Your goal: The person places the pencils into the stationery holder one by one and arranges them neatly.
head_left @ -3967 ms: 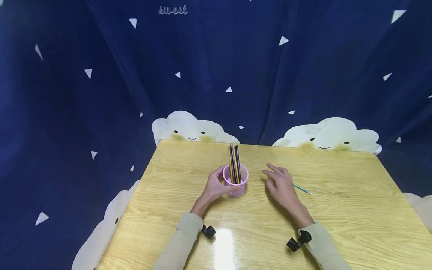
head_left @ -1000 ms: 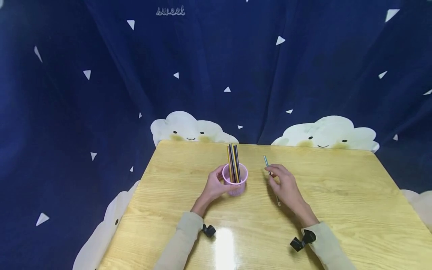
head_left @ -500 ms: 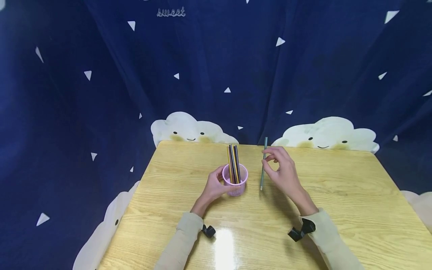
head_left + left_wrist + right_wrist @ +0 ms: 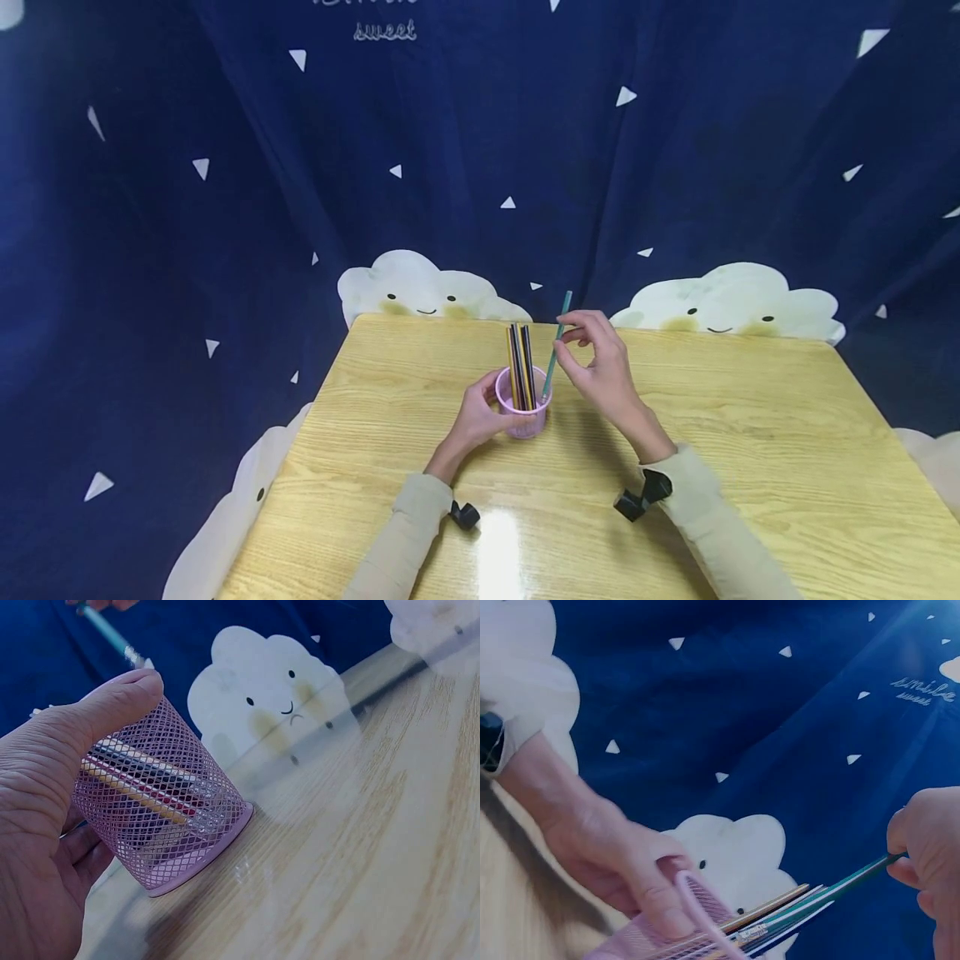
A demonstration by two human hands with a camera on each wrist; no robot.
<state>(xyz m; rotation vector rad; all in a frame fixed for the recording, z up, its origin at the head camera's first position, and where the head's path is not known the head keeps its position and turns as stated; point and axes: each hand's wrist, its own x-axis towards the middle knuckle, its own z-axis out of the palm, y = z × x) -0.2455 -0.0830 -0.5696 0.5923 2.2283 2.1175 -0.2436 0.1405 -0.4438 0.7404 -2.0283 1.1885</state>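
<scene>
A pink mesh pencil cup (image 4: pixel 161 802) stands on the table, and my left hand (image 4: pixel 477 412) grips it round the side, thumb along the rim. Several yellow and dark pencils (image 4: pixel 519 367) lean together inside it. Between thumb and fingers my right hand (image 4: pixel 600 367) pinches a green pencil (image 4: pixel 553 358) near its upper part, to the right of the cup. That pencil slants down, its eraser end right at the cup's rim. In the right wrist view the same green pencil (image 4: pixel 859 876) overlaps the other pencils at the cup's mouth.
The light wooden table (image 4: pixel 750 433) reaches back to a dark blue curtain (image 4: pixel 450 125) with white triangles and smiling clouds. Black wrist cameras sit at both sleeves, the left camera (image 4: pixel 465 516) close over the tabletop.
The right hand has picked the green pencil up from the table, turned it upright and carried it left to the cup. The left hand and the cup have stayed in place.
</scene>
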